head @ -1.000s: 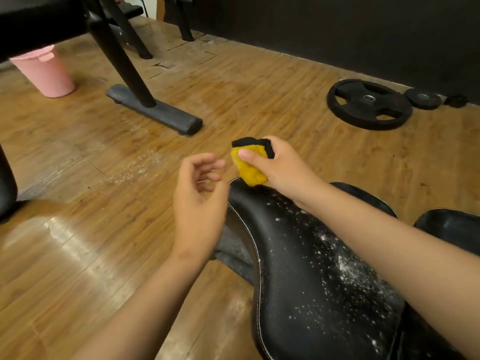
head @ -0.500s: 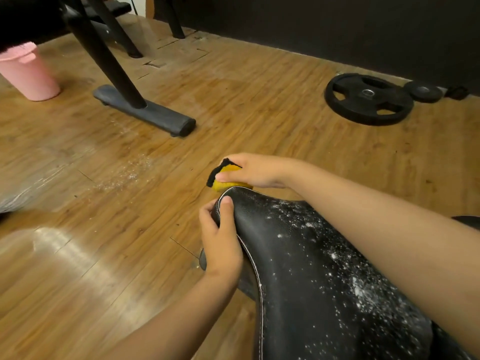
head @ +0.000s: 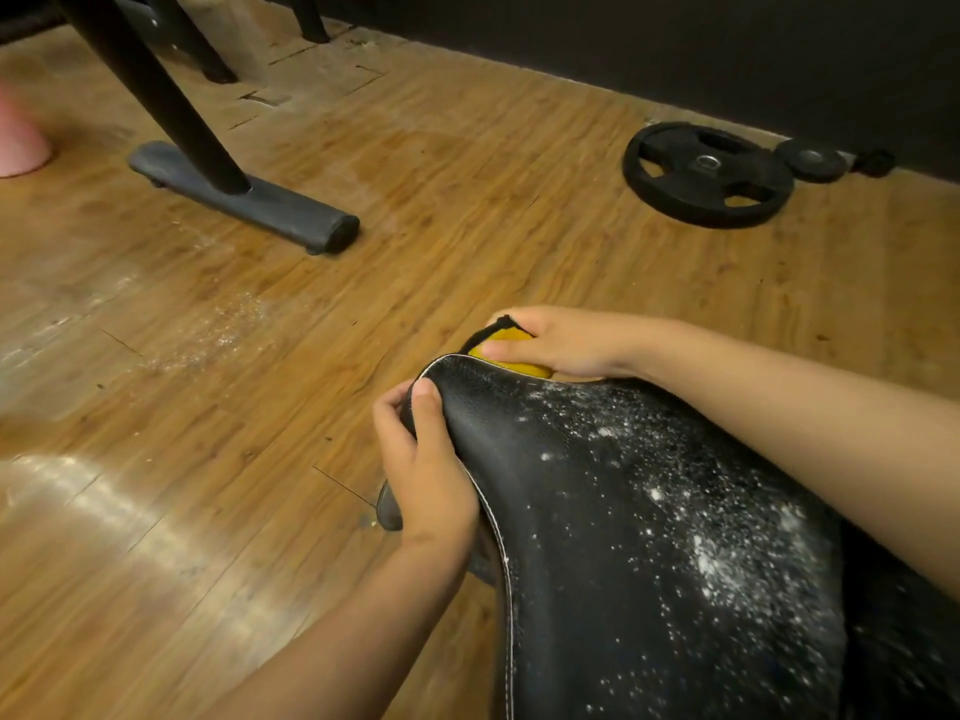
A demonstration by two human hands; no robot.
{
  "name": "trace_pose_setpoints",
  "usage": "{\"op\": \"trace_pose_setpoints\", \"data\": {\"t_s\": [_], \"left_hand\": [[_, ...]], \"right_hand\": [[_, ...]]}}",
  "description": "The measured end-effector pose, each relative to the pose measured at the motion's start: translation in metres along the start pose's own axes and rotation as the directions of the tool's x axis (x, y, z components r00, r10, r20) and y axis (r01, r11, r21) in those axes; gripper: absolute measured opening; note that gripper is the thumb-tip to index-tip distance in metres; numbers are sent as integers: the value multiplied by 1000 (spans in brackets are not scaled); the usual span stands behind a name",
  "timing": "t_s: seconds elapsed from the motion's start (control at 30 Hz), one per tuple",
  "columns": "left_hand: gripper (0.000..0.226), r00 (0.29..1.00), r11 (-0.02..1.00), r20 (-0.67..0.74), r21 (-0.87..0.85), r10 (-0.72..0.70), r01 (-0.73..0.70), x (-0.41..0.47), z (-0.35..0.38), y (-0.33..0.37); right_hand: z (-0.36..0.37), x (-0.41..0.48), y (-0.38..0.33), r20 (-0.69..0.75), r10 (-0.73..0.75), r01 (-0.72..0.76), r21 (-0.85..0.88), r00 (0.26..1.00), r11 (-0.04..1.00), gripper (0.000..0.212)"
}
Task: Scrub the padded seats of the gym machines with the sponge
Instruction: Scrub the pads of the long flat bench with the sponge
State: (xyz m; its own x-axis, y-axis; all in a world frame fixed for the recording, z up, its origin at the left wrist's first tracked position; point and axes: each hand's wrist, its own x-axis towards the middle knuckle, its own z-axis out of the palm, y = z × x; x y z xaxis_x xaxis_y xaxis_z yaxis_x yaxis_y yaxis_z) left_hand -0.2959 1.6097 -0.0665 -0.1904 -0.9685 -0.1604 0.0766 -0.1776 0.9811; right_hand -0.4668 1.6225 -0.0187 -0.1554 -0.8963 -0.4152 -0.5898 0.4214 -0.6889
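1. Padded seat [head: 649,511]: black, white-stitched rim, its middle speckled with white residue. The near end runs out of view.
2. Left hand [head: 431,475]: thumb on top, fingers curled under the seat's tip, bracing it.
3. Right hand [head: 561,345]: clamped round the yellow sponge [head: 511,337], which is pressed to the seat's far edge and mostly hidden.
4. Step, as I judge it: scrubbing at the tip. Next calls for strokes back across the speckled patch.
5. Beyond: white scatter [head: 223,324] on the wooden floor, a machine foot [head: 260,200], a weight plate [head: 706,174].
6. Pink bucket [head: 18,142]: cut off.
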Motion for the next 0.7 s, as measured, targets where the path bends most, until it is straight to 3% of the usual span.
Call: {"op": "trace_pose_setpoints", "data": {"t_s": [0.13,0.23,0.4,0.53,0.7], "left_hand": [[21,1000,1000,-6,-12,18,-18,1,1,-3],[22,1000,999,4,-35,29,-29,1,0,-4],[17,1000,997,10,-77,13,-12,0,2,-3],[17,1000,997,14,-76,8,-7,-1,1,-3],[14,1000,998,-1,-53,13,-13,-1,2,-2]], "right_hand": [[-35,-26,18,153,120,-71,-291,981,954,11],[-43,-21,10,202,184,-88,-406,962,910,15],[-42,-18,12,179,190,-114,-366,965,924,12],[-71,-33,33,78,279,-226,-403,957,887,27],[-69,-42,39,26,232,-217,-265,972,940,29]]}}
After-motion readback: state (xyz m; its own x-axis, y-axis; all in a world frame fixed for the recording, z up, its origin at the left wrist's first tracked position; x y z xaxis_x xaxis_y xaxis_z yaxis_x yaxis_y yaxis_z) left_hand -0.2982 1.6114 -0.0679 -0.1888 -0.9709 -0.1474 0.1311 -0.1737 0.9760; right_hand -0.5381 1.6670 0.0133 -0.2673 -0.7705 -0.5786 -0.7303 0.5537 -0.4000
